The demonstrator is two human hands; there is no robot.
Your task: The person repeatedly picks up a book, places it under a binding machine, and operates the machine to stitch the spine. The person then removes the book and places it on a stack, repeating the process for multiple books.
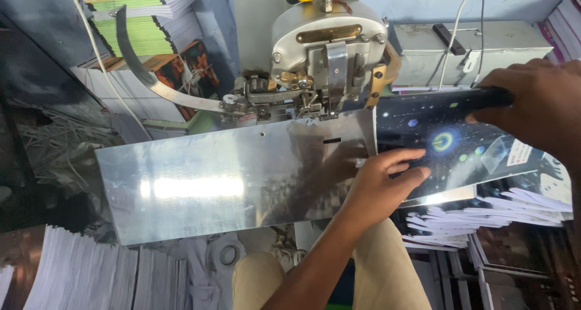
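A shiny metal work plate (206,183) slopes down in front of a grey stitching machine head (327,50). At the plate's right end lies a dark glossy booklet (448,140) with a starry cover. My left hand (384,180) rests flat on the booklet's near left corner, fingers spread, where it meets the plate. My right hand (535,104) grips the booklet's far right edge along the spine. The booklet's left edge sits just right of the machine's stitching foot (315,101).
Stacks of white paper (78,274) lie at lower left, and loose booklets (484,216) pile up under the dark booklet at right. Green and white book stacks (151,26) stand behind. A grey metal box (478,50) sits beside the machine. My knees (363,280) are below the plate.
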